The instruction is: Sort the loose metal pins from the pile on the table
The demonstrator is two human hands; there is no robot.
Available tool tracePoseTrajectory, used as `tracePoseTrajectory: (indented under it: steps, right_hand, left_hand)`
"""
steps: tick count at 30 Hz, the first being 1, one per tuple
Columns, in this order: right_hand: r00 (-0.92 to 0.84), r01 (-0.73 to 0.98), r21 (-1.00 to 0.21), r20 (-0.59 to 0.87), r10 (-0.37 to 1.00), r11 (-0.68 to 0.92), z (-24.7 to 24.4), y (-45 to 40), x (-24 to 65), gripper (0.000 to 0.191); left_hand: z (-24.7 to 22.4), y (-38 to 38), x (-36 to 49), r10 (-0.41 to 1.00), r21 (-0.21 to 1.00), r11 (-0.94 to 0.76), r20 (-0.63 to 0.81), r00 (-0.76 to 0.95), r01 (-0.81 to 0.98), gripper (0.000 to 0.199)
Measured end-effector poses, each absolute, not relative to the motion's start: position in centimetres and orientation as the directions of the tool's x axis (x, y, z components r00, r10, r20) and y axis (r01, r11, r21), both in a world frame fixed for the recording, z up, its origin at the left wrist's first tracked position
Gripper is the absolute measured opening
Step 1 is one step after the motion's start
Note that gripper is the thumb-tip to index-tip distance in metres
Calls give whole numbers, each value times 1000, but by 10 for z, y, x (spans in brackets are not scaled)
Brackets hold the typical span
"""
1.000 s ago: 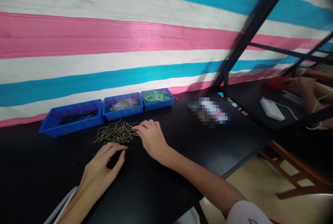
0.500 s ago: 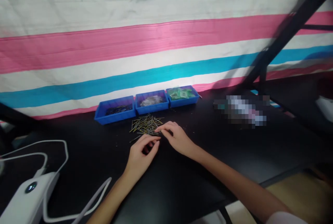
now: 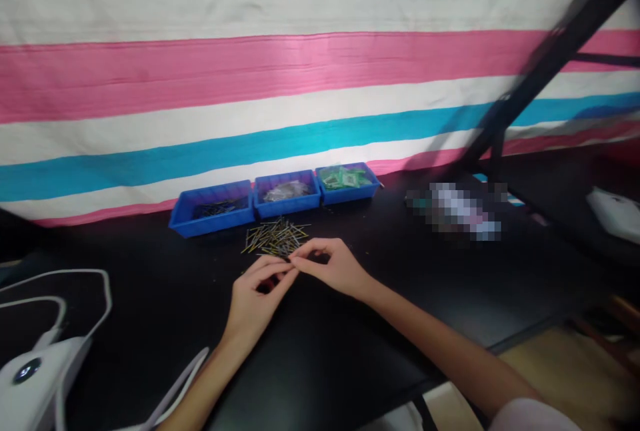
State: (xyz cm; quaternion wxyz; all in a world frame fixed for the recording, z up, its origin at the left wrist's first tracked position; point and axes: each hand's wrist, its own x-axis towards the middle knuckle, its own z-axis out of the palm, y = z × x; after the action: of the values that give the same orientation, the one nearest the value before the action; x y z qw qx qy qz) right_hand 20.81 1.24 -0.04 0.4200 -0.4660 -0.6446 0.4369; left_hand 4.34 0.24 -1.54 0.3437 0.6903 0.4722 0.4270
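Observation:
My left hand (image 3: 256,289) is closed in a pinch, its thumb and fingertips pressed together just in front of a pile of thin yellowish and grey metal pins (image 3: 275,236). The fingertips of my right hand (image 3: 343,267) meet those of the left, thumb and forefinger also pinched. Whatever sits between the fingers is too small and blurred to make out. Behind the pile stand three blue bins in a row. Dark thin pieces lie in the left bin (image 3: 187,225), clear plastic packets in the middle bin (image 3: 287,205), green-and-clear packets in the right bin (image 3: 350,196).
A white device with a round display (image 3: 35,377) and white cables (image 3: 107,297) lies on the black table (image 3: 310,364) at left. Toward the right is a pixelated item (image 3: 463,211). A dark slanted frame bar (image 3: 540,57) rises before the striped sheet (image 3: 250,97).
My right hand has come down and left, its thumb and forefinger closing to meet the left fingertips. The view has shifted slightly.

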Motion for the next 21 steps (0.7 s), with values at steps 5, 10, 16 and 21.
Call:
tracePoseTrajectory:
  steps: [5,10,16,21]
  right_hand:
    - [-231,212,-950,180,956,230,1,12,210,18]
    - [-213,210,-938,233,949,277,4,10,211,17]
    - [-185,327,-865,336,924,380,9,6,211,13]
    - [-201,528,-705,438,876,473,7,5,211,9]
  left_hand:
    - [-20,6,41,950,886,-309,271,154,346,10]
    - [-21,5,41,952,912,-303,276,132,277,10]
    - [-22,4,43,956,923,-295,284,80,247,10]
    - [-21,2,44,949,905,-309,314,30,292,11]
